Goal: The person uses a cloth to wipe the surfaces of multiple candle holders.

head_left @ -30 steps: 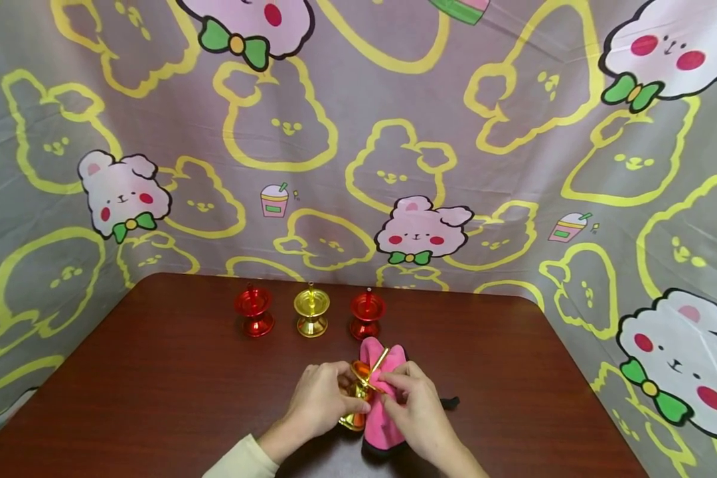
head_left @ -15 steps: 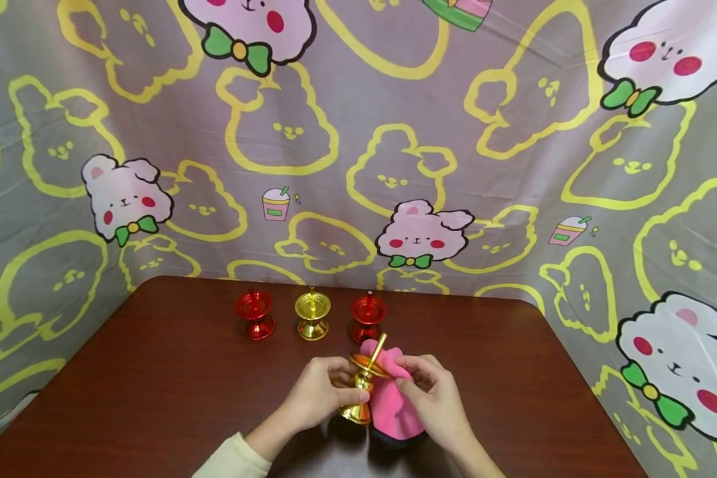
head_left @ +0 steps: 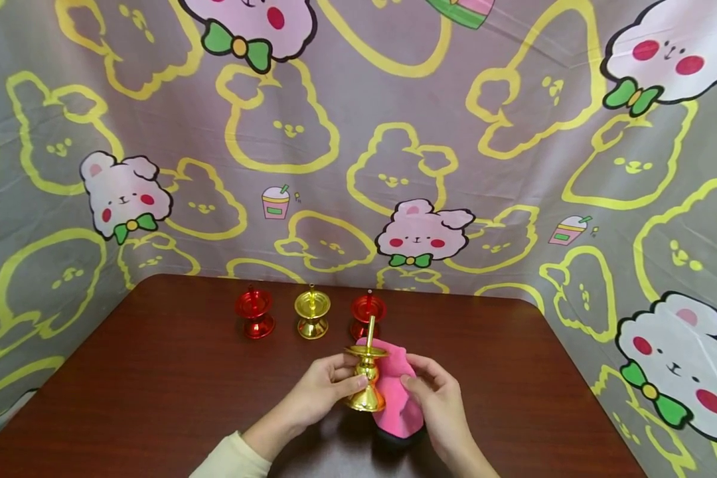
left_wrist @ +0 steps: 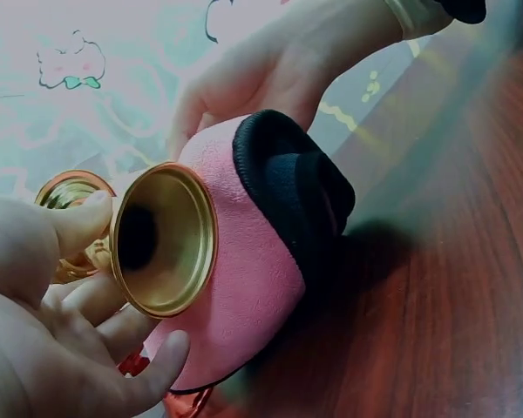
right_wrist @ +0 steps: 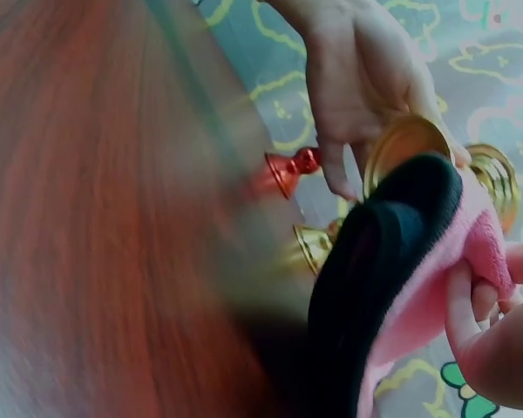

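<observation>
In the head view my left hand [head_left: 319,392] grips a shiny gold candle holder [head_left: 367,395] by its waist, thumb across the front. The holder stands nearly upright, its thin spike [head_left: 371,332] pointing up from the dish. The left wrist view shows its hollow base [left_wrist: 170,244] from below. Beside it, my right hand [head_left: 442,398] pinches a soft pink cloth mitt [head_left: 394,392] with a black cuff [left_wrist: 288,192], thumb in front. The mitt overlaps the holder's right side from behind. In the right wrist view the right fingers [right_wrist: 462,305] press into the pink fabric.
At the back of the brown table [head_left: 173,372] stand a red candle holder [head_left: 255,312], a smaller gold one [head_left: 313,312] and another red one [head_left: 367,309], partly behind the held holder. A patterned cloth backdrop [head_left: 334,99] hangs right behind the table.
The held candle holder has turned from tilted to nearly upright and shifted slightly right. The right hand has moved right and drawn the mitt off the dish to the holder's side.
</observation>
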Available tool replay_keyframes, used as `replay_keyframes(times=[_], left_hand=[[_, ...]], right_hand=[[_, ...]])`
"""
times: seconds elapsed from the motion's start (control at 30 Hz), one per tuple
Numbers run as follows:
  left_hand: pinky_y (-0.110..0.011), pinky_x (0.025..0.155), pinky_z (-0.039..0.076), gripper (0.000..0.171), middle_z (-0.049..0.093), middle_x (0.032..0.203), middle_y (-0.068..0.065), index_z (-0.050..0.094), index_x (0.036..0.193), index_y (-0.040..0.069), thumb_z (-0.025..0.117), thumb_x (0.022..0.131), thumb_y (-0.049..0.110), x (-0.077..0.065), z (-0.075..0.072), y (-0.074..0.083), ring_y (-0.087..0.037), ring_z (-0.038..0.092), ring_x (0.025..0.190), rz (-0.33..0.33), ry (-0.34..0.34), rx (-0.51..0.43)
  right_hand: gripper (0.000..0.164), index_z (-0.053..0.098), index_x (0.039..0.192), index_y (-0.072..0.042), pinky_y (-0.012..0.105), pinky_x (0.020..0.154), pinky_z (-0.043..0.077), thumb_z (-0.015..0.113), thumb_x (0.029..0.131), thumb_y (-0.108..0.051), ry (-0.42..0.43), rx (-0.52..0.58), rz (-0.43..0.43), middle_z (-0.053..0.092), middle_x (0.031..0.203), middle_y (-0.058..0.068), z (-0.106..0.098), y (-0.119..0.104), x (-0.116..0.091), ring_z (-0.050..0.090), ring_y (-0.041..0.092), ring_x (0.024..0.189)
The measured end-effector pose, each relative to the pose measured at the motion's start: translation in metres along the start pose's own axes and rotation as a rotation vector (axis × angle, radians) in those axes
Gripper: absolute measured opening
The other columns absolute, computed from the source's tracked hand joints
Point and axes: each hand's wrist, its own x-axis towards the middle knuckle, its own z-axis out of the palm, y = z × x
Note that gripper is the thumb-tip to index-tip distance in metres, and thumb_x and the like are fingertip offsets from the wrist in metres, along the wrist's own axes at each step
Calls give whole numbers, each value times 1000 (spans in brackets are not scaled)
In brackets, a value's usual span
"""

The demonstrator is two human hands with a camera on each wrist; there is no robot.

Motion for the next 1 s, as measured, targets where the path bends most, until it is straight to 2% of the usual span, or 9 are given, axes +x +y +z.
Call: replay_keyframes(times=[0.13,0.27,0.4,0.47,0.57,0.7,0.83,1.0], left_hand=[[-27,77,55,37,71,111,-20,54,127,-13,65,98,8,0,1,-2,-17,68,92,-12,-29,-11],[-27,77,56,37,70,111,-22,56,126,-15,65,97,7,-2,0,-3,-19,69,94,5,-12,10],[-28,77,57,37,70,111,-23,59,126,-15,66,97,7,-2,-1,-4,-21,69,96,26,2,27],[-28,76,57,36,71,109,-23,61,125,-14,67,96,7,-2,-1,-5,-20,69,93,32,4,35],[-26,73,57,35,72,105,-20,63,124,-12,69,95,7,-3,-2,-4,-18,69,89,30,12,58],[-25,71,56,34,73,103,-19,66,122,-11,71,93,6,-5,-2,-4,-15,69,87,31,24,102],[-27,71,57,33,72,104,-22,65,120,-14,71,93,3,-4,-3,-5,-19,70,89,37,27,109],[-31,71,58,34,71,104,-26,63,119,-18,71,91,0,-1,-2,-6,-24,71,91,34,41,101]], right_hand=[[37,57,126,15,26,74,55,64,91,5,-8,12,13,66,104,11,7,4,-3,63,14,87],[35,60,122,16,26,73,55,67,89,5,-11,-3,20,69,103,15,11,6,-5,65,15,84],[32,64,117,15,29,70,58,71,90,1,-56,-27,25,71,100,20,13,9,-6,69,17,81],[28,68,114,13,30,69,58,72,90,-1,-90,-56,-10,71,99,19,13,11,-6,69,17,82],[18,74,105,7,26,68,55,73,89,-1,-126,-135,-122,70,93,15,12,14,-6,65,14,81],[10,79,96,-3,23,66,50,75,87,0,-130,-250,-251,67,84,7,11,16,-6,59,12,79],[12,81,95,-6,23,67,49,76,85,0,-124,-299,-251,66,82,1,11,16,-7,58,10,78],[13,81,95,-8,23,66,48,76,86,0,-120,-323,-215,65,81,0,13,13,-7,57,10,77]])
